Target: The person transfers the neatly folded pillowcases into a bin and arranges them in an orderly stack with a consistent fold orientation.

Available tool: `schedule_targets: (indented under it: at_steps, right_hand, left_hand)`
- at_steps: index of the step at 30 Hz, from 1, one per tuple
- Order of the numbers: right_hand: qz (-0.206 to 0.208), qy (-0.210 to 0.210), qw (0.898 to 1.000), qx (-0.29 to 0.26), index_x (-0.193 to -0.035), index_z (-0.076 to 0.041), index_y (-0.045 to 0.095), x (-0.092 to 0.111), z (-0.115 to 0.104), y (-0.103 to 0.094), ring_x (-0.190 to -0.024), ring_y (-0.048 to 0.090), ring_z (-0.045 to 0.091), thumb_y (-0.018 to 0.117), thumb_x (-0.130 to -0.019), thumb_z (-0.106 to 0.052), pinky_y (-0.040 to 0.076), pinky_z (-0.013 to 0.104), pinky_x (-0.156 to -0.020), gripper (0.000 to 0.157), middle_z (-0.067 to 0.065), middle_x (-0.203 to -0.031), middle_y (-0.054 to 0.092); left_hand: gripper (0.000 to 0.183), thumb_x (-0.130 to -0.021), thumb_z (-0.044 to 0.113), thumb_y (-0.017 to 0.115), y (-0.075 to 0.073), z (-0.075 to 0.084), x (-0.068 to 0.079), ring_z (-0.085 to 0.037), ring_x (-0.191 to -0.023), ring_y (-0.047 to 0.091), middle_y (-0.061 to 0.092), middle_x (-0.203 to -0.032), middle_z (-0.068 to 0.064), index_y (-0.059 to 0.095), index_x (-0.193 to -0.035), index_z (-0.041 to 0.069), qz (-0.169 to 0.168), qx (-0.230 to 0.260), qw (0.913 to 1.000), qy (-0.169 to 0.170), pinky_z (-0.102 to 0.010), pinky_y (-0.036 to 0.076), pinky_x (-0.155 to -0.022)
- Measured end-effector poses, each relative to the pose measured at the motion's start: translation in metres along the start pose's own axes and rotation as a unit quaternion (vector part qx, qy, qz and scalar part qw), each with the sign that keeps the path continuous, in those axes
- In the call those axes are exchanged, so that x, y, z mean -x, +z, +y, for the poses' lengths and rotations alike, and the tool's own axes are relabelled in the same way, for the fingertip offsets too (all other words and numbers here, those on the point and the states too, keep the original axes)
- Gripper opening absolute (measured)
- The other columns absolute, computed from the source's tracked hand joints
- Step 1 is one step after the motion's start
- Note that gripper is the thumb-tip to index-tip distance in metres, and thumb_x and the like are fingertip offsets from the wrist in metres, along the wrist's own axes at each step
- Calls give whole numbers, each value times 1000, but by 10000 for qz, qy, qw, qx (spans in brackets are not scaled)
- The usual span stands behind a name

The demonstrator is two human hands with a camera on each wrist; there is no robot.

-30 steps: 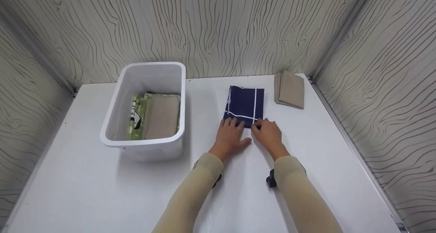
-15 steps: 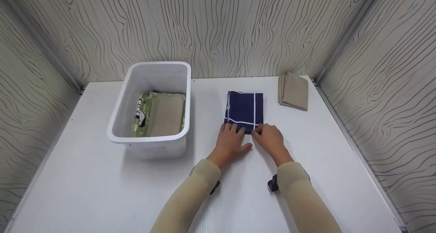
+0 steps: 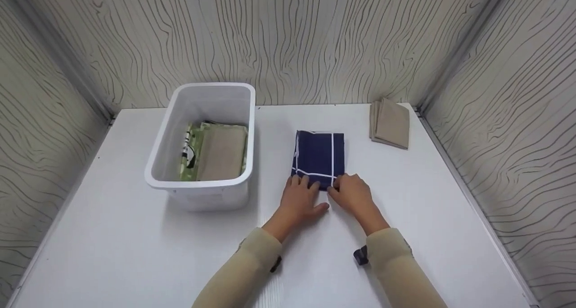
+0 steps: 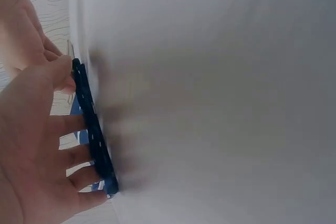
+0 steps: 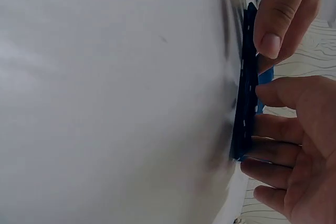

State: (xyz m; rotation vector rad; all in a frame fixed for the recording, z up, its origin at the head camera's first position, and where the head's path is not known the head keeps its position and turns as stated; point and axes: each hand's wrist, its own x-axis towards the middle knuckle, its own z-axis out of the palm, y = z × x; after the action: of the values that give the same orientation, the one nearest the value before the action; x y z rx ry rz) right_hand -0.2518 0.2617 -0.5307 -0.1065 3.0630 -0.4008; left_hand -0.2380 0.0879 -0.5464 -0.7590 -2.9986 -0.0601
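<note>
A folded navy cloth (image 3: 316, 154) with white lines lies flat on the white table. The left hand (image 3: 299, 199) rests straight fingers on its near left edge, thumb spread off to the side. At the near right corner, the right hand (image 3: 354, 195) pinches the cloth between thumb and bent fingers. The left wrist view shows the layered edge of the navy cloth (image 4: 92, 116) against the left fingertips. In the right wrist view, the right thumb (image 5: 278, 90) touches that edge, with the other fingers partly hidden behind it.
A white plastic bin (image 3: 155, 182) stands left of the hands, holding folded green patterned cloth (image 3: 185, 175) and beige cloth (image 3: 221, 152). Another folded beige cloth (image 3: 391, 124) lies at the table's back right. Wood-patterned panels (image 3: 292, 42) close in the back and sides.
Both hands and the navy cloth have moved toward the person along the table. The head view has shifted slightly. The bin and the beige cloth have stayed put on the table.
</note>
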Motion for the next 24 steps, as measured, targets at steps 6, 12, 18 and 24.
schedule_targets:
  at_steps: [6,12,18,24]
  right_hand:
    - [35,-117,9994,337,-70,-11,64,8,-10,2,-64,51,21,64,-86,-36,44,39,-58,30,3,-65,59]
    - [89,-205,9994,278,-70,-11,65,14,-12,4,-61,48,20,65,-86,-36,41,37,-56,29,3,-64,58]
    - [145,-268,9995,50,-75,-11,68,21,-12,7,-60,48,18,66,-87,-34,41,35,-56,26,2,-65,61]
    - [254,-155,9989,-357,-78,-15,73,29,-10,12,-64,54,15,66,-86,-34,47,36,-60,21,0,-74,68]
  left_hand:
    - [65,-88,64,51,4,-4,14,-33,-111,49,59,-120,-11,57,-132,17,371,49,9992,155,-50,40,-103]
    - [64,-87,62,53,5,-6,23,-32,-106,49,59,-118,-11,58,-131,16,480,130,9985,223,-50,39,-102]
    - [57,-87,55,57,1,-5,32,-32,-103,51,60,-115,-11,59,-130,17,529,37,9983,233,-49,42,-99]
    - [55,-84,52,61,1,-6,40,-30,-97,52,60,-111,-10,61,-128,18,631,-86,9976,287,-46,44,-94]
